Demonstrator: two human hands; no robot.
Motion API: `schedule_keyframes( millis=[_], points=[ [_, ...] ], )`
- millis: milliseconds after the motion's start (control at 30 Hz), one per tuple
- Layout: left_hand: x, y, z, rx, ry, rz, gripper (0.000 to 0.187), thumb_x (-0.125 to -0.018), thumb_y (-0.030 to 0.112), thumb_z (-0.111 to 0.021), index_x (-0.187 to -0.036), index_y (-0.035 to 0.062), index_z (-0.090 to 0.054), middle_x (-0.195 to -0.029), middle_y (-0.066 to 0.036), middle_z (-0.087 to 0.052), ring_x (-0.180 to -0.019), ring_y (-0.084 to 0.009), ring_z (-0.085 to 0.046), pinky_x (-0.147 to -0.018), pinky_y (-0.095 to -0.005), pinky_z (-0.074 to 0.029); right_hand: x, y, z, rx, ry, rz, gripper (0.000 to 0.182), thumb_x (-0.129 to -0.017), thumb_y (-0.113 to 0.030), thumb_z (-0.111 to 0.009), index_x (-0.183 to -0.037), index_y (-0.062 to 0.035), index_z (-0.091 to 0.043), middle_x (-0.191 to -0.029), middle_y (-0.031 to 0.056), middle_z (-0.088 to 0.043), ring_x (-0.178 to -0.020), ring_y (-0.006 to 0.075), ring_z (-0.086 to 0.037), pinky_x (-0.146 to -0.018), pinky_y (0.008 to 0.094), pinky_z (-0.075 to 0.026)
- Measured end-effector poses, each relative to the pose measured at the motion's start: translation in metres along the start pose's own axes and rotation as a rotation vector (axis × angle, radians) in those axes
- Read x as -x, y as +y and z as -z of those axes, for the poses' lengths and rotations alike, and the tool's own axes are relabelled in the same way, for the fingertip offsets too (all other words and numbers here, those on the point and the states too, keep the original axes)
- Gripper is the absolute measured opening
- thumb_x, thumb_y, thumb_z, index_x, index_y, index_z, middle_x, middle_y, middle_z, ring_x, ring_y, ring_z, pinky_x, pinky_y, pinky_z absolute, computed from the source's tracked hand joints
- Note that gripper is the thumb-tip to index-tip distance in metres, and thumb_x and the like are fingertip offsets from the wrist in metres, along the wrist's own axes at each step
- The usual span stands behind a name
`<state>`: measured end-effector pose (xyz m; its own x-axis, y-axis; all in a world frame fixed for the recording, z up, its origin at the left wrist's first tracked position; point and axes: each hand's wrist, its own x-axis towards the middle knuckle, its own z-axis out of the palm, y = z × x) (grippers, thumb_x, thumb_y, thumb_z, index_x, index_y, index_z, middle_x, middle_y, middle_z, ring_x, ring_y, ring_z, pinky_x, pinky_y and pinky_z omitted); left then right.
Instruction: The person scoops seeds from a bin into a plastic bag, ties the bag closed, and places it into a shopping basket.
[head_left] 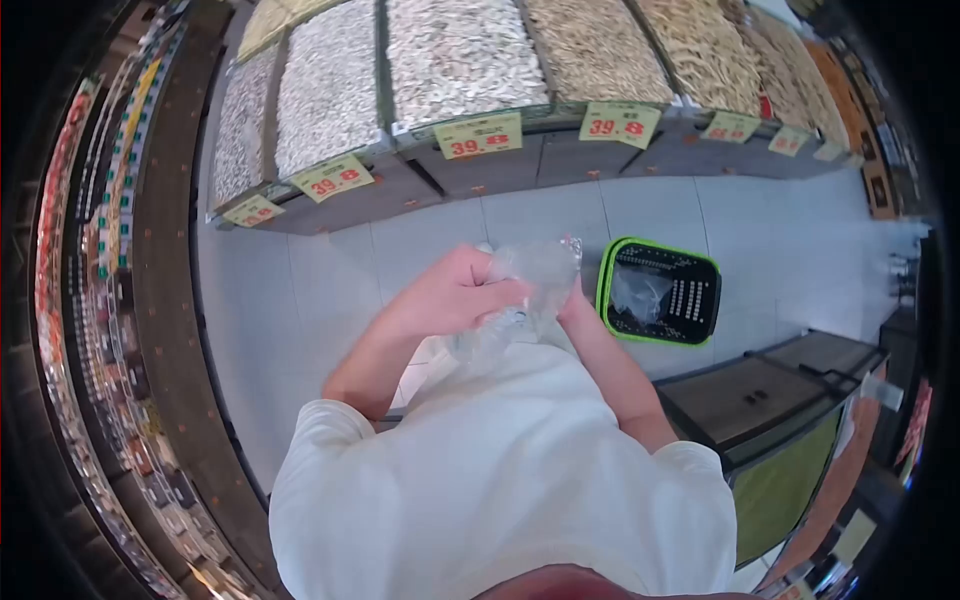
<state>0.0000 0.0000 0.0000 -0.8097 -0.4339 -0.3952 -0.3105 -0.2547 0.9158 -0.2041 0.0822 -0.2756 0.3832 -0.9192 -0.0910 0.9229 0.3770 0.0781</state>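
Crumpled clear plastic bags (545,268) are bunched up in front of my white shirt, between both hands. My left hand (468,288) is closed on the plastic, its thumb and fingers pressed together on the near left side. On the right side of the same plastic is my right hand (573,306), holding it from behind; most of its fingers are hidden by the bag. I cannot make out whether anything is inside the plastic.
A black basket (712,295) with a bright green rim stands on the tiled floor to my right, a clear plastic bag (642,292) inside. Ahead, bins of dried goods (465,65) carry price tags (478,136). Packed shelves (125,300) line the left; a dark cabinet (750,395) stands right.
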Motion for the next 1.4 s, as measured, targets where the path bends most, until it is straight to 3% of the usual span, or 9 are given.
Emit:
schedule_keyframes(
  millis=[167,300,533,700,800,1000,1100,1267,1400],
  points=[
    [0.097,-0.052,0.109,0.194,0.192,-0.058,0.021,-0.102,0.020,-0.072,-0.092,0.0036,-0.080,-0.062,0.006,-0.059,-0.056,-0.0028,-0.051,-0.051,-0.0249,-0.038,-0.100,0.068,-0.021,0.134,0.511,-0.114,0.098,-0.095,-0.086,-0.038,-0.151,-0.0072,-0.054,-0.153,0.0193,-0.056,-0.140,0.0415,-0.053,-0.119,0.0597,-0.039],
    [0.175,-0.094,0.234,0.288,0.337,-0.155,0.024,-0.102,0.022,-0.071,-0.089,0.0032,-0.078,-0.062,0.005,-0.058,-0.056,-0.0032,-0.051,-0.051,-0.0248,-0.039,-0.246,0.160,-0.022,0.224,0.551,-0.212,0.096,-0.097,-0.084,-0.037,-0.150,-0.0072,-0.055,-0.150,0.0189,-0.059,-0.137,0.0392,-0.056,-0.118,0.0574,-0.042],
    [0.297,-0.114,0.388,0.319,0.549,-0.167,0.026,-0.103,0.023,-0.070,-0.088,0.0030,-0.076,-0.062,0.005,-0.057,-0.055,-0.0037,-0.049,-0.051,-0.0249,-0.037,-0.429,0.309,-0.035,0.334,0.124,-0.523,0.080,-0.106,-0.071,-0.034,-0.145,-0.0054,-0.057,-0.144,0.0171,-0.063,-0.129,0.0345,-0.062,-0.113,0.0501,-0.049],
    [0.368,-0.104,0.445,0.327,0.692,-0.188,0.026,-0.103,0.021,-0.071,-0.086,0.0024,-0.075,-0.060,0.005,-0.055,-0.053,-0.0036,-0.045,-0.048,-0.0252,-0.033,-0.509,0.386,-0.053,0.253,0.103,-0.537,0.063,-0.110,-0.053,-0.038,-0.144,-0.0027,-0.057,-0.143,0.0170,-0.063,-0.128,0.0332,-0.063,-0.111,0.0486,-0.051],
    [0.397,-0.104,0.470,0.291,0.747,-0.244,0.026,-0.103,0.020,-0.070,-0.084,0.0024,-0.075,-0.058,0.005,-0.054,-0.051,-0.0036,-0.044,-0.047,-0.0250,-0.032,-0.552,0.415,-0.051,0.591,-0.109,-0.558,0.055,-0.110,-0.043,-0.042,-0.142,-0.0017,-0.058,-0.141,0.0164,-0.064,-0.126,0.0316,-0.064,-0.110,0.0479,-0.052],
    [0.441,-0.115,0.526,0.316,0.999,-0.180,0.027,-0.102,0.020,-0.071,-0.081,0.0033,-0.074,-0.058,0.006,-0.054,-0.050,-0.0026,-0.044,-0.045,-0.0251,-0.031,-0.641,0.471,-0.080,0.656,0.353,-0.643,0.045,-0.109,-0.037,-0.047,-0.132,-0.0024,-0.064,-0.126,0.0130,-0.071,-0.109,0.0265,-0.071,-0.104,0.0468,-0.055],
    [0.457,-0.122,0.567,0.428,1.099,-0.150,0.026,-0.100,0.018,-0.073,-0.079,0.0027,-0.073,-0.059,0.006,-0.055,-0.049,-0.0025,-0.043,-0.046,-0.0244,-0.030,-0.711,0.451,-0.048,1.229,0.395,-0.770,0.040,-0.107,-0.036,-0.056,-0.126,-0.0023,-0.066,-0.118,0.0111,-0.073,-0.098,0.0214,-0.071,-0.094,0.0414,-0.058],
    [0.482,-0.136,0.655,0.405,1.275,-0.169,0.025,-0.101,0.011,-0.070,-0.079,0.0004,-0.071,-0.058,0.005,-0.054,-0.048,-0.0028,-0.043,-0.045,-0.0244,-0.029,-0.854,0.443,-0.068,1.525,0.312,-0.343,0.040,-0.102,-0.033,-0.066,-0.118,0.0037,-0.064,-0.098,0.0114,-0.074,-0.077,0.0189,-0.071,-0.067,0.0334,-0.058],
    [0.498,-0.126,0.732,0.420,1.377,-0.053,0.025,-0.101,0.008,-0.069,-0.078,0.0004,-0.071,-0.058,0.004,-0.054,-0.048,-0.0024,-0.041,-0.045,-0.0247,-0.027,-0.978,0.434,-0.050,1.933,0.333,-0.189,0.050,-0.097,-0.039,-0.069,-0.117,0.0069,-0.064,-0.082,0.0136,-0.075,-0.066,0.0235,-0.072,-0.066,0.0386,-0.059]
  ],
)
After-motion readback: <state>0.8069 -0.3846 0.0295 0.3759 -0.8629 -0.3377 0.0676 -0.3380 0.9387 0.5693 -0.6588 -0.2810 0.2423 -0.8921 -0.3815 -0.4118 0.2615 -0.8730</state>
